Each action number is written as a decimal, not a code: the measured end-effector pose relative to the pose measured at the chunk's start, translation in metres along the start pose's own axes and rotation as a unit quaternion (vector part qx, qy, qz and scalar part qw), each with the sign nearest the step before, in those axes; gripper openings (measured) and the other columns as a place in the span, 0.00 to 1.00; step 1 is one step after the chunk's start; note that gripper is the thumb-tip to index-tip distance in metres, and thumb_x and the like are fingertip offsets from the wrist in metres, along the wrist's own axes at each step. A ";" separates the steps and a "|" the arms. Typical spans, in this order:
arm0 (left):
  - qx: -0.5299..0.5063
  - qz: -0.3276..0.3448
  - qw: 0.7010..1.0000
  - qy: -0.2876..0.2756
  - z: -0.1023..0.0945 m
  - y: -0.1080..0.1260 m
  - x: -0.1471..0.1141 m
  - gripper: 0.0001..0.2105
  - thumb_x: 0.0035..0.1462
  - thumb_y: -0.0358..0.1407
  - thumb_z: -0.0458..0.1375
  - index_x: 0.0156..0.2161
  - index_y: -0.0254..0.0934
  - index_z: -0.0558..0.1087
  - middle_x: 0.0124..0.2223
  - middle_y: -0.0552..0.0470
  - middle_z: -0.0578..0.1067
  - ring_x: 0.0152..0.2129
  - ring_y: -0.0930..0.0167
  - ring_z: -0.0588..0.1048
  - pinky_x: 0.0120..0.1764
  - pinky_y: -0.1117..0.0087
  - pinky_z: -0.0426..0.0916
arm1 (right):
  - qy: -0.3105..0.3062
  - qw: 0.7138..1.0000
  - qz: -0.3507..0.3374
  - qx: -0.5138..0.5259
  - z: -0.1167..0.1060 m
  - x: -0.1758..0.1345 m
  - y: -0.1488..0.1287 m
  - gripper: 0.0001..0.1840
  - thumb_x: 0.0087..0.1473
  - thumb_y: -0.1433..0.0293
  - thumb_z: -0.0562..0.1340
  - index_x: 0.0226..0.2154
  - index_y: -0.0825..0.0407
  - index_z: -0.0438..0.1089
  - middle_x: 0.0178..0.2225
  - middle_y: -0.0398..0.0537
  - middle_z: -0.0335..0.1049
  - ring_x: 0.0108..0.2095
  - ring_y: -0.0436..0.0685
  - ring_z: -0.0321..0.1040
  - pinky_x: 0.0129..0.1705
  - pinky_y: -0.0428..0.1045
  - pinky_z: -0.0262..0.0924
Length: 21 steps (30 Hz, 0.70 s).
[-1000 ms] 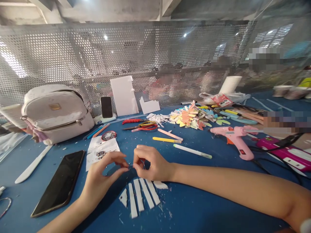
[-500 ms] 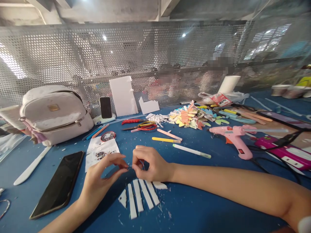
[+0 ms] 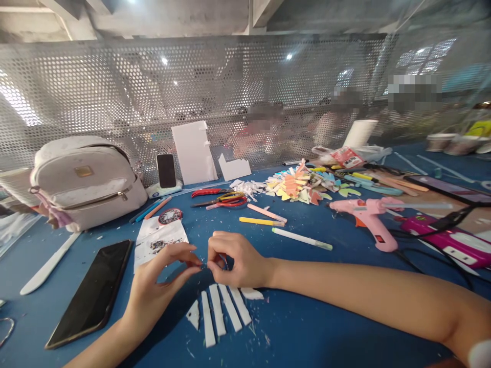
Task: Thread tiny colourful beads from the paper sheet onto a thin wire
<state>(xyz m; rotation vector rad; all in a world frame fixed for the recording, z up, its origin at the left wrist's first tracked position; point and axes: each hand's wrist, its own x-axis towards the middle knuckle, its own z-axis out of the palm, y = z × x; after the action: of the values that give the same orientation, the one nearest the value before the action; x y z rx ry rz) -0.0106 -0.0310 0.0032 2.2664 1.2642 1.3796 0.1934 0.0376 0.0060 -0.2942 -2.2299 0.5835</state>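
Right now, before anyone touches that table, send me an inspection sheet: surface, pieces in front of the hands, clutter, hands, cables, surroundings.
Surface: blue table, small loose bits scattered over it.
Pieces: four white strips side by side, a triangular piece at one end, a rounded piece at the other.
Clutter: dark phone, white knife, backpack, paper scraps in a heap, pink glue gun.
Hands: left hand and right hand face each other, fingers pinched; anything held is too small to tell.
Cables: black cables by the magenta unit.
Surroundings: perforated screen behind the table; view beyond it blurred.
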 end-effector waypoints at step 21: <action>-0.009 -0.017 1.000 -0.007 -0.001 0.000 -0.002 0.11 0.58 0.29 0.63 0.45 0.42 0.71 0.34 0.56 0.81 0.31 0.71 0.81 0.39 0.73 0.74 | 0.031 0.999 -0.020 0.000 0.000 0.000 0.001 0.09 0.51 0.76 0.56 0.25 0.50 0.55 0.21 0.39 0.56 0.25 0.50 0.54 0.29 0.45 0.52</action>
<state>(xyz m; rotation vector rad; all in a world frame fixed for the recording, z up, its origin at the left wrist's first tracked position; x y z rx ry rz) -0.0114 -0.0322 0.0023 2.2283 1.2749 1.3570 0.1936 0.0379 0.0053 -0.2638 -2.1711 0.5455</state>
